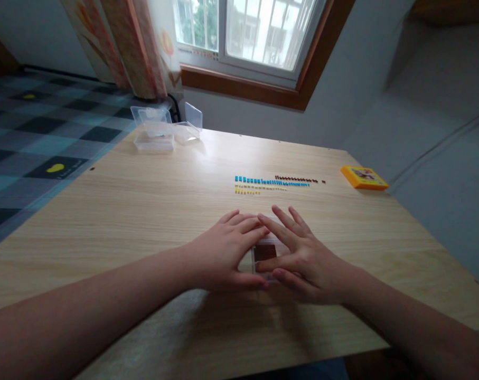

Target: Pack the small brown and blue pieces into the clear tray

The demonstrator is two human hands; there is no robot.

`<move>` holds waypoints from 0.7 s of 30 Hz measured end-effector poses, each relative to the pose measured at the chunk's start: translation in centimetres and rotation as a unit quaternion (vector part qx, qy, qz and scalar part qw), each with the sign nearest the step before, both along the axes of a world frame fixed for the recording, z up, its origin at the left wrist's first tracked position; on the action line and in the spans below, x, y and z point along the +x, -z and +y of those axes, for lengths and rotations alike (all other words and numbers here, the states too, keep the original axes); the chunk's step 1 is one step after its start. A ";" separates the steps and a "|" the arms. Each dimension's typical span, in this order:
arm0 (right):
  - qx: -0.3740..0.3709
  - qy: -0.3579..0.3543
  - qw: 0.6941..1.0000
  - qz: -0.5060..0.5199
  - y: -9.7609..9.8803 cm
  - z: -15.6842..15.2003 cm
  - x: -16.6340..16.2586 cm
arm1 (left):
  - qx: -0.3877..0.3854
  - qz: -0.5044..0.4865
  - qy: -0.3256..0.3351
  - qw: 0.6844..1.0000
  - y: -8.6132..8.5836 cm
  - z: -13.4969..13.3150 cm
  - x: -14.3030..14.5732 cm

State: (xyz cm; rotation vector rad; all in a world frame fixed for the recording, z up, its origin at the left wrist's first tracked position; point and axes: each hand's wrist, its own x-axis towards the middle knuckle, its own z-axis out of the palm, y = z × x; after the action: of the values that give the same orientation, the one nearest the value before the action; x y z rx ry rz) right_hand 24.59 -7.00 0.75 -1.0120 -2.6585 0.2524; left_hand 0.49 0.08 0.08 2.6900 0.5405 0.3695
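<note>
A small clear plastic box (279,248) lies on the table, with a dark brown block (265,252) inside it. Over the box's left side, my left hand (231,250) rests with fingers stretched and thumb apart. My right hand (302,253) is spread across its right side, one finger reaching in front of the brown block. The fingertips of both hands come close together at the box's far edge. Much of the box is hidden under the hands. Beyond them run rows of tiny blue pieces (259,180), yellow pieces (247,190) and dark brown pieces (297,179).
Clear plastic boxes with raised lids (154,140) stand at the table's far left corner. A yellow-orange box (364,178) sits near the right edge. The wooden table (163,211) borders a checkered bed (45,124) on the left, and a window (263,31) is behind.
</note>
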 end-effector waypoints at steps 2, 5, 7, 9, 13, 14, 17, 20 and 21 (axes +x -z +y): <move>-0.005 0.001 1.000 0.002 0.0 0.0 0.0 | -0.002 0.000 0.000 1.000 0.0 0.0 0.0; -0.005 0.003 1.000 0.005 0.0 0.0 0.0 | -0.003 0.001 0.000 1.000 -0.1 0.0 -0.1; -0.002 0.002 1.000 0.004 0.0 0.0 0.0 | -0.002 0.003 0.000 1.000 -0.1 0.0 0.0; 0.003 0.001 1.000 0.004 0.0 0.0 0.0 | -0.001 0.001 0.000 1.000 0.0 0.0 0.0; 0.011 0.000 1.000 0.003 0.0 -0.1 0.0 | 0.004 0.002 0.001 1.000 0.0 0.0 0.0; 0.013 -0.001 1.000 0.002 0.0 -0.1 0.0 | 0.006 0.003 0.001 1.000 0.1 0.0 0.0; 0.016 -0.001 1.000 0.000 0.1 0.0 -0.1 | 0.009 0.006 0.001 1.000 0.2 0.1 0.0; 0.023 -0.005 1.000 0.014 0.0 -0.1 -0.1 | 0.005 0.011 -0.001 1.000 0.2 0.1 0.0; 0.032 -0.007 0.999 0.027 0.0 -0.1 0.0 | 0.005 0.014 -0.001 1.000 0.2 0.1 0.0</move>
State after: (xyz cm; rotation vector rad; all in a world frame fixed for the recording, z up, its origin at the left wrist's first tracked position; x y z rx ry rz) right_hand 24.63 -7.09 0.79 -0.9524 -2.6087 0.1950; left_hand 0.46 0.18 -0.13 2.7071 0.5518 0.3369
